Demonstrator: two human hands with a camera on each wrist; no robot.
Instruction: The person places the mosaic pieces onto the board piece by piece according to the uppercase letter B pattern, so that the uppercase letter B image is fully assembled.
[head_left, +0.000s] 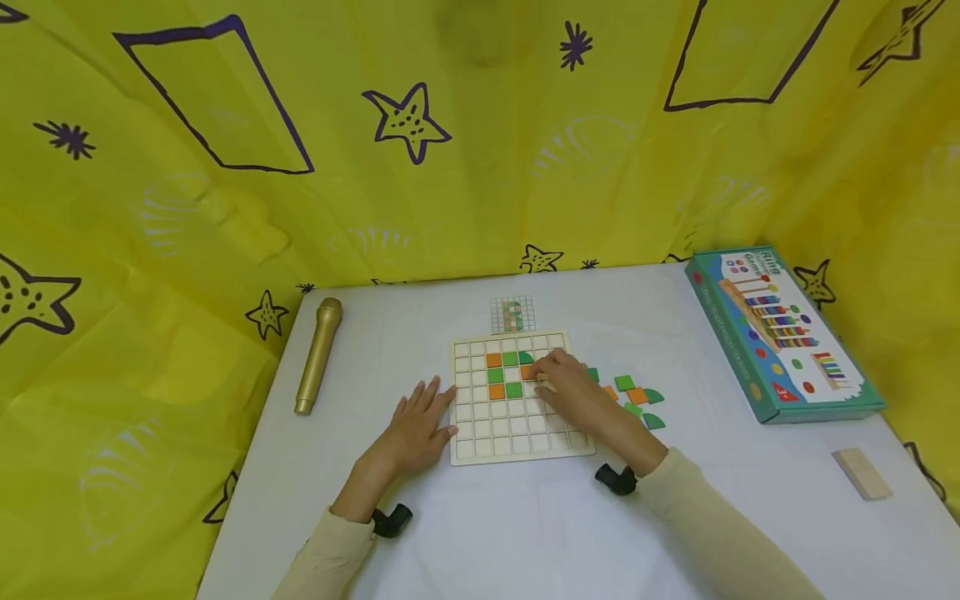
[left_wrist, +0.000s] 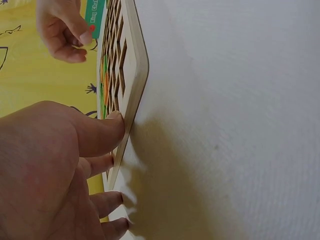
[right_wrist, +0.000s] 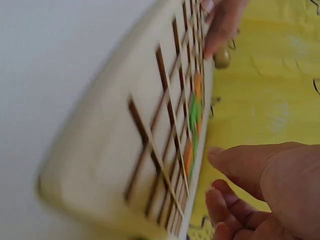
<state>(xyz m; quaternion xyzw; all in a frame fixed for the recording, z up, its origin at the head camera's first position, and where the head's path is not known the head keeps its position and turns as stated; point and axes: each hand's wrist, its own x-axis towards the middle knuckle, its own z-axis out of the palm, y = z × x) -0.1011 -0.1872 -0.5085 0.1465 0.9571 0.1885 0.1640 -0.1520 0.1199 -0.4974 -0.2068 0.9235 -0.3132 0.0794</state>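
Observation:
A pale square grid board (head_left: 510,427) lies on the table, with orange and green square tiles and a green quarter-round tile (head_left: 526,357) in its upper cells. My left hand (head_left: 417,427) rests with spread fingers at the board's left edge; the left wrist view shows the thumb (left_wrist: 102,135) touching its rim. Over the board's right part, my right hand (head_left: 570,390) has its fingertips at an orange tile (head_left: 527,372). Its thumb (right_wrist: 245,162) and loosely bent fingers stand apart in the right wrist view, with nothing visible between them.
Loose green and orange tiles (head_left: 625,382) lie right of the board. A small pattern card (head_left: 513,314) sits behind it. A gold microphone (head_left: 318,356) lies at left, a game box (head_left: 787,333) and a wooden block (head_left: 862,473) at right. Yellow curtain (head_left: 480,167) hangs behind.

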